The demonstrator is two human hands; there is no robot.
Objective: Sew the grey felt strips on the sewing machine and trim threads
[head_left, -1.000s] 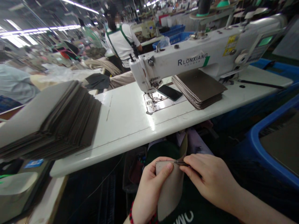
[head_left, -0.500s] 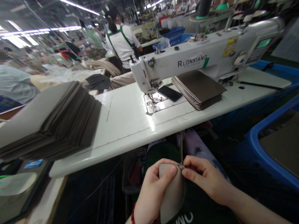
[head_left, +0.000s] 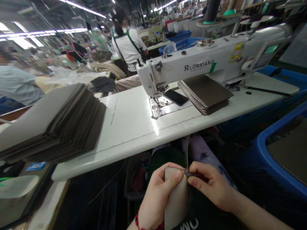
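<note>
Over my lap, my left hand is closed on a grey-beige flat panel, its thumb pressing on the front near the top edge. Right beside it, my right hand pinches a dark, narrow piece at the panel's upper right corner; part of it is hidden in the fingers and its kind is unclear. A thin brownish strip runs from this corner up toward the table edge. Both hands are below the front edge of the white sewing table.
A sewing machine stands on the table, with a phone by its needle. Brown panels are stacked under its arm and in a tall pile at left. A blue bin is at right. A person works beyond.
The view has shifted slightly. Both hands keep their grip at the panel's corner, and the dark piece between the right fingers has turned a little.
</note>
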